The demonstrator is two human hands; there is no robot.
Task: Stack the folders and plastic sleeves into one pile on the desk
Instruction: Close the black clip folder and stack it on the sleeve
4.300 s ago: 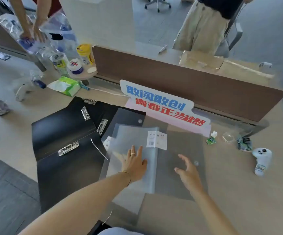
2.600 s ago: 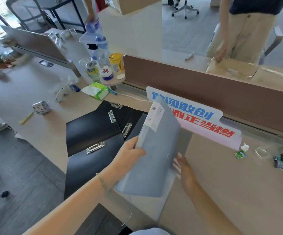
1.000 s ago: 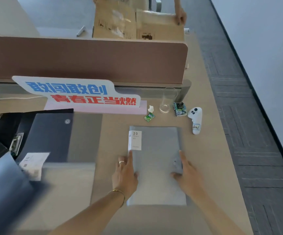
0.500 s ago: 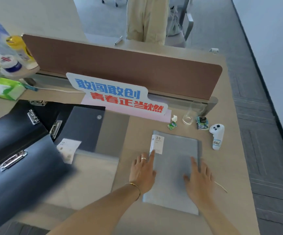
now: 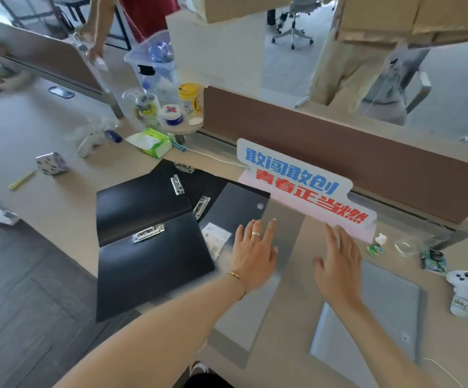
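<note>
A grey plastic sleeve lies flat on the desk at the right, alone. Left of it lies a clear sleeve with a white label, over a dark snap folder. Two black clip folders lie open at the left, overlapping and hanging past the desk edge. My left hand hovers with fingers spread over the clear sleeve. My right hand is spread over the bare desk between the two groups. Neither hand holds anything.
A blue-and-red sign leans on the brown divider. A white controller, small packets and a clear cup sit at the right. Bottles, a tissue pack and clutter lie at the back left. Two people stand beyond the divider.
Both hands have lifted off the grey sleeve, which stays at the right, and moved left toward the clear sleeve and folders. The view has swung left.
</note>
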